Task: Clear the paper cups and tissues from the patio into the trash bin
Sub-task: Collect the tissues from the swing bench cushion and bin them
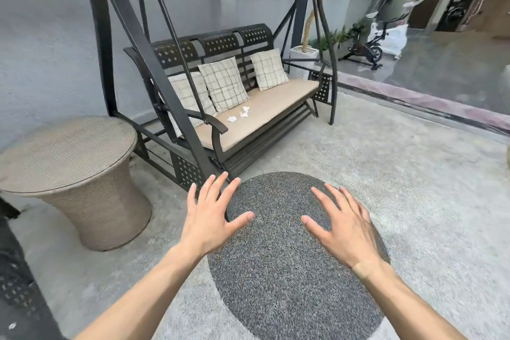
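Plainly, nothing is held at this moment: the left hand and the right hand are stretched forward, palms down, fingers spread and straight, above the dark round patch set in the patio floor. The crumpled tissues are seen well ahead on the tan seat cushion of the swing bench, in front of the checked pillows, presumably left where someone sat. The wicker desk at the left carries nothing that can be made out. No paper cups and no trash bin are in view. An approach to the bench is judged the step in hand.
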